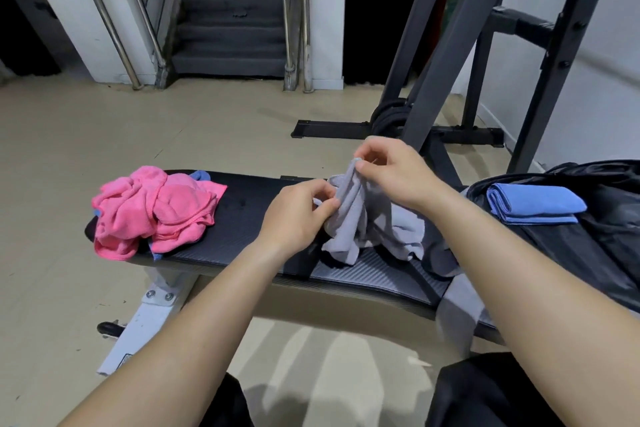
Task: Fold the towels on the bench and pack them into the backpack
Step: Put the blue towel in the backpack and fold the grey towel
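Head view: the grey towel is bunched mid-bench with one corner lifted. Best next move is to find a second corner, pull the two apart and let the cloth hang flat before folding; creasing it while crumpled would make a lumpy fold. The right hand pinches the top corner between thumb and fingertips. The left hand pinches a lower fold, fingers curled. The pink towel sits crumpled at the bench's left end. A folded blue towel lies on the open backpack to the right.
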The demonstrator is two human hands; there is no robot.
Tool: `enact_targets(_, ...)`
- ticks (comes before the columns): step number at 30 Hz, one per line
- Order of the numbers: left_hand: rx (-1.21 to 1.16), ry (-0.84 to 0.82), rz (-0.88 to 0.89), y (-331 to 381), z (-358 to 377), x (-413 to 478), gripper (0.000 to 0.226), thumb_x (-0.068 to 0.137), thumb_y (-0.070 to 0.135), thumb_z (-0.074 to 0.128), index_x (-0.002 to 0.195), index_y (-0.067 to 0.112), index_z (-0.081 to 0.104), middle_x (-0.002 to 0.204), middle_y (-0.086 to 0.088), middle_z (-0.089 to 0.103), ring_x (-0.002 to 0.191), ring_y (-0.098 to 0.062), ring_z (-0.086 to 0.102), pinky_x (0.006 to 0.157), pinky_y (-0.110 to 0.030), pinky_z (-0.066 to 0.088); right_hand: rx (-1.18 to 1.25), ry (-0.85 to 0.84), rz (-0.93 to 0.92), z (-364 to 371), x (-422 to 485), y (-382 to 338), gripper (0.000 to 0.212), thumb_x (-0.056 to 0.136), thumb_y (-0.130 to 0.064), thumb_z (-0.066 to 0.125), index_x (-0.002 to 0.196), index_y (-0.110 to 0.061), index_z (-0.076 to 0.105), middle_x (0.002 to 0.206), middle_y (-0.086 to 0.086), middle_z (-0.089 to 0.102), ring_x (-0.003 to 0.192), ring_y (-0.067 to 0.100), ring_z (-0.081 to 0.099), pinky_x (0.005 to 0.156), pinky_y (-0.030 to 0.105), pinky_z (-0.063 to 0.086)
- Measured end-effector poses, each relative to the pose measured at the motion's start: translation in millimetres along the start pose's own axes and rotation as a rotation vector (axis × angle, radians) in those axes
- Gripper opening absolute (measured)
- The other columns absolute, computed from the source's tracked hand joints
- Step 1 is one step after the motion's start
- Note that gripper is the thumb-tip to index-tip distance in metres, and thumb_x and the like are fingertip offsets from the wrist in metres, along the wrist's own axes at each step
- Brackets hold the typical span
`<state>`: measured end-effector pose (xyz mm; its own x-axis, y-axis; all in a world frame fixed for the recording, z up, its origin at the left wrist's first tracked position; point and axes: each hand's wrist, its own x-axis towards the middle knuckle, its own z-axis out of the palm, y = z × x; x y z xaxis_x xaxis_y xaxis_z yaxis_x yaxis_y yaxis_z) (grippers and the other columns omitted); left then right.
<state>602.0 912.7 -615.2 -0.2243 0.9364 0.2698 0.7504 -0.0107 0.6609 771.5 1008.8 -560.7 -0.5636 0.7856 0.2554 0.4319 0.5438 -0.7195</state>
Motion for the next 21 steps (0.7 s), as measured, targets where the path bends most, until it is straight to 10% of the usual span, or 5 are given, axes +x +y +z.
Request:
enact_targets(10, 0.243, 0.032, 0.039, 27.3, -13.6, -29.1, 0.008, 0.095, 0.036, 0.056, 0.088, 0.031, 0.054, 0.083, 0.013, 0.063, 0.081, -0.014, 0.055, 0.064, -0.033, 0.047, -0.217, 0.225, -0.069, -90.3, 37.5, -81.0, 0.011, 0.098, -0.020, 0.056, 0.095, -0.020, 0.066, 0.088, -0.007, 0.065, 0.082, 0.008, 0.057, 0.065, 0.016, 0.038)
enact_targets(15, 0.387, -0.026, 0.109, 15.8, -13.3, -56.6, 0.011, 0.095, 0.029, 0.050, 0.085, 0.024, 0.049, 0.088, 0.009, 0.060, 0.087, -0.018, 0.050, 0.062, -0.035, 0.047, -0.242, 0.288, -0.071, -105.3, 37.6, -98.3, 0.011, 0.100, -0.021, 0.054, 0.098, -0.020, 0.064, 0.088, -0.009, 0.060, 0.079, 0.005, 0.053, 0.065, 0.022, 0.039)
enact_targets(21, 0.463, 0.072, 0.155, -9.8, -43.9, -81.0, 0.031, 0.094, 0.027, 0.058, 0.125, 0.031, 0.062, 0.113, 0.013, 0.063, 0.102, -0.018, 0.054, 0.073, -0.036, 0.053, -0.338, 0.349, 0.079, -109.4, 31.8, -81.8, 0.011, 0.099, -0.024, 0.053, 0.097, -0.023, 0.064, 0.100, 0.002, 0.066, 0.092, 0.025, 0.061, 0.080, 0.040, 0.052)
